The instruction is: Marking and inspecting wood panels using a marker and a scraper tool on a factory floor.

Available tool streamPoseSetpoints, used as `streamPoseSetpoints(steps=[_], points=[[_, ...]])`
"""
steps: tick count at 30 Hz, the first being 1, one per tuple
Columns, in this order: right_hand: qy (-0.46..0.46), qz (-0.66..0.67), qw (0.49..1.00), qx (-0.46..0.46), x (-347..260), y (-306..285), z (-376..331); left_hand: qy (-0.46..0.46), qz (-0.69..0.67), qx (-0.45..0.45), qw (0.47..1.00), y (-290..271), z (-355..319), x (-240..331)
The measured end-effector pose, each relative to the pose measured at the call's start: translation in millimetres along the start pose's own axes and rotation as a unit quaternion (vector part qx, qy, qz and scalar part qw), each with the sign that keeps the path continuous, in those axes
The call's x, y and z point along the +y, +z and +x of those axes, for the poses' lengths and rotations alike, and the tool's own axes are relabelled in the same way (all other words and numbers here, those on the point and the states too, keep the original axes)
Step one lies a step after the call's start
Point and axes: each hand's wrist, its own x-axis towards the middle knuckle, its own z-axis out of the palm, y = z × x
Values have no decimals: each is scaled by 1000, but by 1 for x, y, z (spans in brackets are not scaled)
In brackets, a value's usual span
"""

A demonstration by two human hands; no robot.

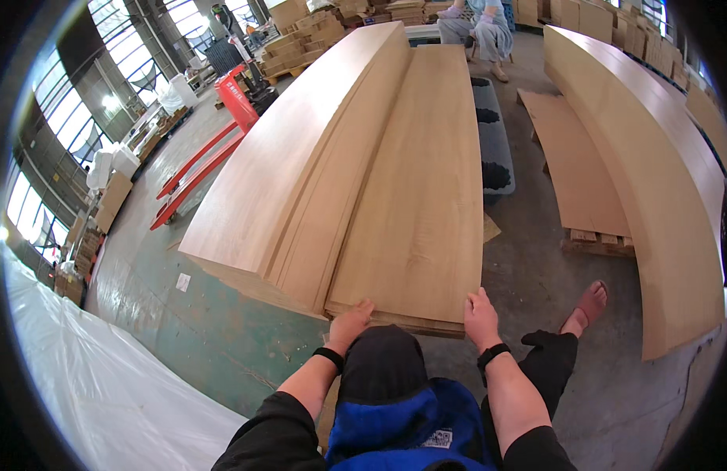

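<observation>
Left hand: the left hand sits on the near edge of the top veneer sheet, fingers curled over the end and gripping it close to the left corner; a black wristband is on that wrist.

Right hand: the right hand grips the same near edge at the right corner, thumb on top and fingers folded under the edge; it also wears a black band.

Veneer sheet: a long, pale wooden sheet, lying flat on a low stack of like sheets, running away from the person toward the far end of the hall. Its near end is right in front of the person's knees.

Taller stack: just left of it and touching, a higher pile of wood sheets steps up above it.

Right side: another thick stack of sheets curves along the right, well apart across a strip of bare floor; between them lies a lower pile on a wooden pallet.

Floor: grey and green concrete; a white plastic sheet covers the near left.

Pallet truck: a red pallet truck stands left of the taller stack.

Person's foot: a bare foot in a sandal rests on the floor, right of the hands.

Far end: another person sits beyond the stacks.
</observation>
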Motion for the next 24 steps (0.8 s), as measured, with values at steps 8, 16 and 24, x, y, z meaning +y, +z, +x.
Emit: streamPoseSetpoints(steps=[8, 16, 24], points=[[-8, 22, 1000, -13, -12, 2, -2, -84, 8, -81, 993, -11, -7, 0], [-63, 31, 997, 14, -18, -2, 0, -122, 42, -133, 983, -23, -5, 5], [-6, 172, 985, -22, 3, -3, 8, -116, -39, -80, 989, -1, -13, -23]])
